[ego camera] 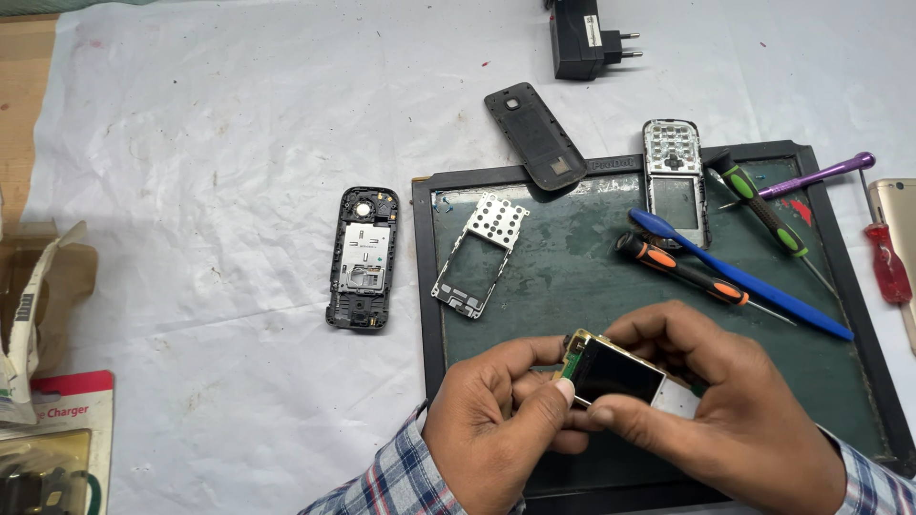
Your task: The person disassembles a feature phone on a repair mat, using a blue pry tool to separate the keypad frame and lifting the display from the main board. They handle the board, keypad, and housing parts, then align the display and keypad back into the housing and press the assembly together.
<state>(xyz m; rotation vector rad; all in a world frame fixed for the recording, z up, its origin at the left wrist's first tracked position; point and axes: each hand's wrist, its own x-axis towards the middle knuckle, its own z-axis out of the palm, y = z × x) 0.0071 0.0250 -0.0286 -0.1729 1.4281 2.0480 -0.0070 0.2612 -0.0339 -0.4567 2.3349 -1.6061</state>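
While both hands meet low over the dark green work mat (572, 257), they share a grip on a small phone board with a dark screen (615, 374). The left hand (496, 424) is curled nearly closed, its thumb pressed on the near left corner of the screen and its fingers tucked under the board's left end. The right hand (735, 410) is also closed around the piece, thumb along the lower edge and fingers wrapped over the top right. The board is held just above the front part of the mat, screen facing up.

Farther back on the mat lies a silver metal frame (477, 253), tilted. To its right sit an orange and black screwdriver (682, 270) and a blue pry tool (739, 277), which lie close together at a slant. A clear keypad front cover (675, 176) rests over the mat's back edge, with a green and black screwdriver (763, 210) just beside it and a purple-handled tool (816, 176) past that. A red screwdriver (887, 262) lies off the mat's right side.

On the white cloth (239, 143) left of the mat lies an opened phone body (364, 257). A dark back cover (534, 135) overlaps the mat's top edge, and a black charger plug (582, 38) sits near the far edge
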